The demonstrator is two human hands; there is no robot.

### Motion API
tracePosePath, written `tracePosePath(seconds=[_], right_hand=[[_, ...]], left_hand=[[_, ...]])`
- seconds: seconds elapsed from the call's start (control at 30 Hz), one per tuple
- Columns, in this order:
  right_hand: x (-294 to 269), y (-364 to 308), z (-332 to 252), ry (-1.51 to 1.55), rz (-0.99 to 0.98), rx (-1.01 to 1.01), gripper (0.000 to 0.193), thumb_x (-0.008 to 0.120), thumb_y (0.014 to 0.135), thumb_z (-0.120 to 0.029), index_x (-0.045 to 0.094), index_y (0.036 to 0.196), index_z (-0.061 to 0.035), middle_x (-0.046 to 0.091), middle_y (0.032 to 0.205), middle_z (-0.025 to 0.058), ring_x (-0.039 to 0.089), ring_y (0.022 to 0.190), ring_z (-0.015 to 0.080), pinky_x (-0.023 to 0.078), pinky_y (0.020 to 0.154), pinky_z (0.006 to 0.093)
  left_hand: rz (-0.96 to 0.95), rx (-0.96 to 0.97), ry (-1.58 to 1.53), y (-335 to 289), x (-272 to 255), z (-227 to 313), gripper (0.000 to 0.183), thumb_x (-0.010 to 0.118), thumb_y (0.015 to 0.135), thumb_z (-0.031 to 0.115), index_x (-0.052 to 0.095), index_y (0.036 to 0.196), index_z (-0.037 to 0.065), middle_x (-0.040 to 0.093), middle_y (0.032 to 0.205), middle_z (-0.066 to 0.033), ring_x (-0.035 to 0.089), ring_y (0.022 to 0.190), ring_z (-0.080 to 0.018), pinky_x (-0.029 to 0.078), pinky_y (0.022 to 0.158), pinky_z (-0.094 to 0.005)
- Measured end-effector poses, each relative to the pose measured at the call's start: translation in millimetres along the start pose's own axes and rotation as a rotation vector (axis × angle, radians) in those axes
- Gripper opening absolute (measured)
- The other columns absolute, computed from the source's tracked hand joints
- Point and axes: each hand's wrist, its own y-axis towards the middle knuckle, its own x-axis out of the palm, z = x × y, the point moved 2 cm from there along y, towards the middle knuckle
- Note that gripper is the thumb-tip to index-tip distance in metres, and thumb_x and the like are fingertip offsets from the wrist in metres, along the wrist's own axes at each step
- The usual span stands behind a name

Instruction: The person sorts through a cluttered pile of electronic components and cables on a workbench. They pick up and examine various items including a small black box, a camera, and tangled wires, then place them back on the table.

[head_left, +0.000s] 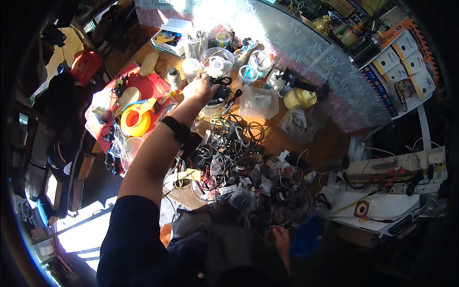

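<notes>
Fingers of left hand curled beside black cables, of right hand bent; cannot tell what's held.

Right of centre, a bare stretch of desk gives a hand room to pass, closed off above by the patterned panel. A narrower bare gap separates the clear box from the heaped cables, whose loops block the middle of the frame. Tubs crowd upper centre beside the left hand; its forearm bars the way from lower left, near the orange tape
</notes>
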Motion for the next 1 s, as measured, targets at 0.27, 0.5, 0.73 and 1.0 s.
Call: tracePosePath(seconds=[0.27, 0.5, 0.73, 1.0], right_hand=[[1, 2, -1, -0.002, -0.011, 0.057, 0.019, 0.047, 0.091, -0.010, 0.054, 0.103, 0.0021, 0.061, 0.088, 0.0113, 0.062, 0.078, 0.0188, 0.052, 0.072, 0.0308], [11, 5, -6, -0.098, -0.057, 0.082, 0.015, 0.049, 0.089, -0.013, 0.056, 0.100, -0.0042, 0.062, 0.083, 0.0075, 0.062, 0.070, 0.0152, 0.052, 0.063, 0.0278], [12, 3, -8, -0.179, -0.117, 0.066, 0.020, 0.048, 0.091, -0.012, 0.054, 0.106, 0.0004, 0.063, 0.088, 0.0118, 0.063, 0.076, 0.0188, 0.053, 0.068, 0.0306], [13, 3, -3, -0.201, -0.140, 0.002, 0.018, 0.050, 0.090, -0.013, 0.056, 0.102, -0.0013, 0.062, 0.085, 0.0092, 0.062, 0.075, 0.0167, 0.051, 0.068, 0.0291]], left_hand=[[-0.784, 0.528, -1.401, -154, -100, 53, 0.016, 0.054, 0.087, 0.009, 0.058, 0.100, 0.001, 0.061, 0.094, -0.0060, 0.057, 0.089, -0.0121, 0.044, 0.080, -0.0260], [-1.660, 1.362, -1.717, -327, -148, 104, 0.033, 0.053, 0.089, 0.018, 0.047, 0.112, -0.005, 0.048, 0.109, -0.0145, 0.051, 0.083, -0.0219, 0.043, 0.068, -0.0307], [-2.057, 0.909, -2.029, -371, -152, 108, 0.034, 0.056, 0.089, 0.020, 0.047, 0.111, -0.004, 0.048, 0.103, -0.0098, 0.048, 0.075, -0.0111, 0.041, 0.060, -0.0251], [-2.115, 0.943, -1.912, -368, -160, 101, 0.036, 0.058, 0.088, 0.022, 0.046, 0.111, -0.004, 0.051, 0.077, -0.0036, 0.048, 0.066, -0.0075, 0.039, 0.056, -0.0210]])
